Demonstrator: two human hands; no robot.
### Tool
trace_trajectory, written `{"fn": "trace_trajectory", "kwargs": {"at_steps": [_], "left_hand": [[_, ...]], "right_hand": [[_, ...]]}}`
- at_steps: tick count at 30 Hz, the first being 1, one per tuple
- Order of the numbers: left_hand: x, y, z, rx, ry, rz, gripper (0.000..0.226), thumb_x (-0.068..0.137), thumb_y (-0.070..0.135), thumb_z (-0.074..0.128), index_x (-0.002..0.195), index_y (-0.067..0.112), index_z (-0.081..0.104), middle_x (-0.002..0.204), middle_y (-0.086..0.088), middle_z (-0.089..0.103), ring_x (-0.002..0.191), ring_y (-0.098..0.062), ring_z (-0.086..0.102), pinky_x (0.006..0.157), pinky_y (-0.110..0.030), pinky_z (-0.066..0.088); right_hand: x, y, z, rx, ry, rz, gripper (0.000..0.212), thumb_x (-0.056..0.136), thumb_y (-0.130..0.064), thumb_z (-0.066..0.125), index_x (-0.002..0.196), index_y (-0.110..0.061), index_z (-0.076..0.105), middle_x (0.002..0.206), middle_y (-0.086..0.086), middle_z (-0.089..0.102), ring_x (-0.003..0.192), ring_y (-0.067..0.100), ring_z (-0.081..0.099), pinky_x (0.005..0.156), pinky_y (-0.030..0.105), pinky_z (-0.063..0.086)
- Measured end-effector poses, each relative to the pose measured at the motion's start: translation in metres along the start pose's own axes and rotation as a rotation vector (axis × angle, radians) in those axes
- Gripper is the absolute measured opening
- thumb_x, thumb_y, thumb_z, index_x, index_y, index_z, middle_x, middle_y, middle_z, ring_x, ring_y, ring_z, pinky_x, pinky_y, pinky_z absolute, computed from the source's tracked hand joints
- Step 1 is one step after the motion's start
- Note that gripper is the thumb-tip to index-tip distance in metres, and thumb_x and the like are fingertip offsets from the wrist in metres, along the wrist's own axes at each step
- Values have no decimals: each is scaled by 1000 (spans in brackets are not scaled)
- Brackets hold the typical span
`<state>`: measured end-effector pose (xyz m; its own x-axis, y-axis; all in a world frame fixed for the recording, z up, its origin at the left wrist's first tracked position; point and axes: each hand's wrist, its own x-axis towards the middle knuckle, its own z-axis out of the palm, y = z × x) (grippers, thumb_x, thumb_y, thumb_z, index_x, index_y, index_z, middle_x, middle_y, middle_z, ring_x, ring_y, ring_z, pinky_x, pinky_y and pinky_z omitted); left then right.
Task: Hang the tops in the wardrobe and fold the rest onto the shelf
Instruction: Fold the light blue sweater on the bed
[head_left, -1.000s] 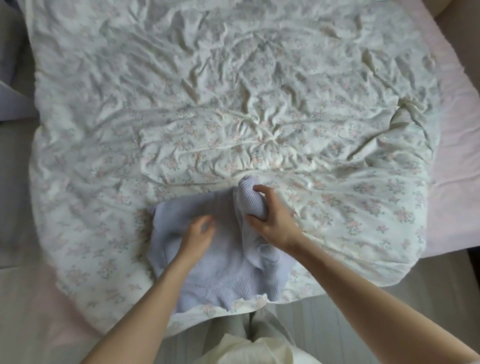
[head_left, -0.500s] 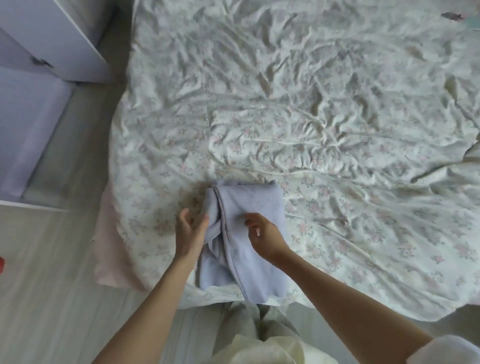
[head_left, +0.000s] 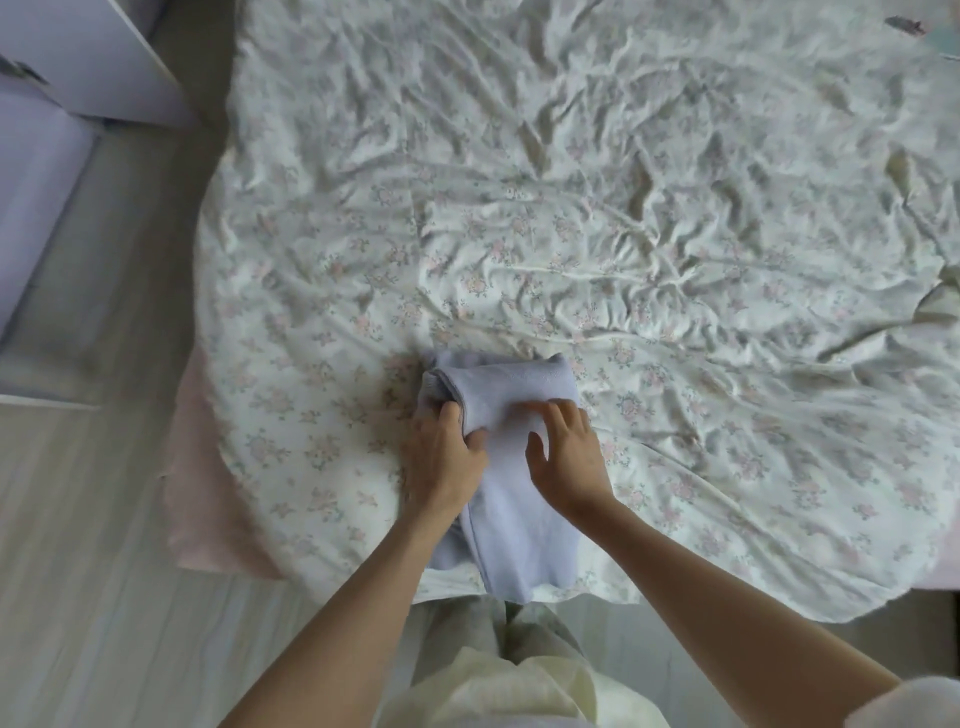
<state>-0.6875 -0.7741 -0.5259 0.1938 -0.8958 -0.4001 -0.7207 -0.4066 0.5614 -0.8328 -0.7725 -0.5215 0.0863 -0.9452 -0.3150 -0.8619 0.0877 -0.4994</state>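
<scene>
Your left hand (head_left: 444, 457) pinches the lavender knit garment (head_left: 511, 467) at the bed's (head_left: 675, 234) near edge; your right hand (head_left: 566, 457) lies flat, fingers spread. Keep edges aligned, then smooth before halving.

No readable text, no labels or numbers — nothing legible on any surface

A folded lavender knit garment (head_left: 511, 467) lies at the near edge of the rumpled floral bedspread (head_left: 623, 234). The left hand (head_left: 441, 457) grips its left fold; the right hand (head_left: 566, 457) presses flat on top.
</scene>
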Motion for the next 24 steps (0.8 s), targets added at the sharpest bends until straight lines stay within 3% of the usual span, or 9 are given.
{"fn": "trace_trajectory", "kwargs": {"at_steps": [3, 6, 9, 13, 15, 18, 20, 24], "left_hand": [[-3, -12, -14, -431, -149, -13, 24, 88, 23, 59, 83, 5, 43, 76, -7, 48, 68, -20, 47, 64, -34, 37], [-3, -30, -32, -696, -138, -159, 17, 85, 25, 60, 82, 14, 47, 71, 3, 53, 68, -12, 50, 65, -31, 37], [5, -35, -34, -920, -135, -262, 3, 93, 12, 54, 90, 11, 54, 87, -5, 61, 84, -19, 58, 77, -38, 43], [21, -23, -37, -1235, -122, -349, 14, 95, 2, 46, 107, 4, 51, 103, -16, 59, 97, -25, 57, 89, -39, 45], [26, -22, -40, -1219, -85, -369, 11, 95, 1, 45, 104, 3, 51, 100, -14, 59, 94, -23, 58, 87, -37, 45], [26, -25, -37, -834, 50, -395, 6, 94, 8, 47, 88, 9, 46, 83, -7, 50, 76, -19, 48, 68, -31, 38], [19, -28, -32, -531, 118, -353, 5, 95, 14, 44, 90, 12, 43, 74, 1, 44, 61, -13, 41, 54, -27, 31], [10, -41, -26, -297, 148, -265, 13, 99, 16, 38, 87, 12, 37, 65, 3, 40, 54, -11, 38, 47, -26, 26]], "right_hand": [[8, -1, -6, -42, 10, -70, 48, 90, -17, 53, 138, -12, 45, 134, 13, 43, 127, 31, 35, 103, 43, 35], [8, -6, -2, -113, -116, -159, 56, 93, -26, 50, 146, -22, 32, 147, 12, 30, 139, 30, 18, 112, 48, 25], [6, -8, 5, -160, -139, -185, 60, 95, -32, 46, 149, -31, 20, 155, 9, 17, 145, 27, 6, 116, 46, 17], [8, -11, 9, -95, -152, -131, 64, 96, -28, 44, 150, -33, 9, 159, 8, 1, 145, 28, -7, 116, 49, 15], [8, -12, 10, -92, -190, -102, 63, 98, -28, 41, 150, -34, 6, 159, 5, -6, 145, 28, -13, 116, 52, 13], [12, -15, 7, -157, -170, -104, 53, 100, -30, 35, 150, -30, 17, 159, 4, 4, 145, 27, -8, 115, 57, 9], [25, -21, 1, -194, -115, -155, 49, 100, -30, 34, 147, -23, 28, 156, 4, 16, 146, 26, 1, 115, 58, 7], [63, -37, -4, -261, -245, -251, 52, 99, -40, 32, 148, -26, 21, 155, 0, 20, 145, 24, 5, 113, 60, -2]]}}
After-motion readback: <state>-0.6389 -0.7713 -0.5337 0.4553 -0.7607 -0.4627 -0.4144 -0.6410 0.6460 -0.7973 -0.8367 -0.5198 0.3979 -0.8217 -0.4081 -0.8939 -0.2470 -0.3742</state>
